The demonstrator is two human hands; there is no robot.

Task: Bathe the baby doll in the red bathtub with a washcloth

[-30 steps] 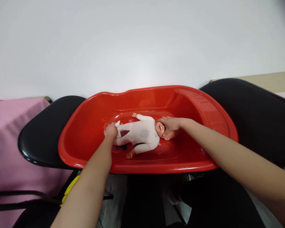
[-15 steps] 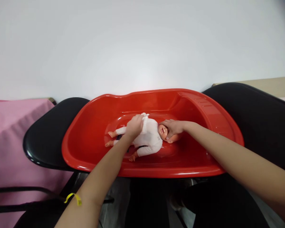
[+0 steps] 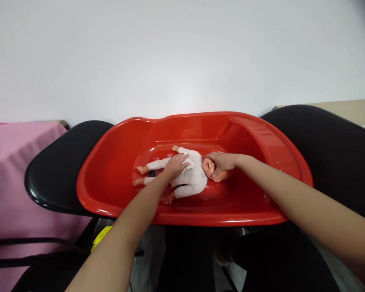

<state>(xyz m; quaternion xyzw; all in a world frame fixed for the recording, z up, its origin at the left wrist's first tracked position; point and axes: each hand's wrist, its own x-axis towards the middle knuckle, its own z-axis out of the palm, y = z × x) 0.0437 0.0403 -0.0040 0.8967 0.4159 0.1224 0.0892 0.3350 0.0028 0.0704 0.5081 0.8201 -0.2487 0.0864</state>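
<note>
1. A pink cloth (image 3: 15,170) covers the far left and hangs down toward the floor.
2. Just right of it is a black chair seat (image 3: 57,170), glossy and rounded. The left end of the tub rests on it.
3. A red tub (image 3: 109,190) spans the middle, its long axis running left to right. Its right end has a raised ribbed slope.
4. The doll (image 3: 188,178) lies on its back on the tub floor, in the sunken middle part. Its long axis follows the tub's: feet to the left, head to the right, face turned up. It wears a white suit; bare feet and one bare hand show.
5. The legs stretch left, slightly apart. One arm lies toward the near rim, the other toward the far wall.
6. The left hand (image 3: 175,165) rests flat on the doll's chest, fingers loosely spread and laid on the white cloth, pinching nothing that can be seen. Its forearm comes in over the near rim.
7. The right hand (image 3: 221,162) cups the doll's head, thumb across the top of the face and fingers curled around the far side. Its forearm crosses the tub's right end.
8. A second black seat (image 3: 328,154) sits at the right and carries that end of the tub.
9. Behind everything stands a plain white wall (image 3: 182,56). A beige strip (image 3: 349,109) shows at the far right edge.
10. Below the tub it is dark; a yellow bit (image 3: 101,237) shows beside the left forearm.
</note>
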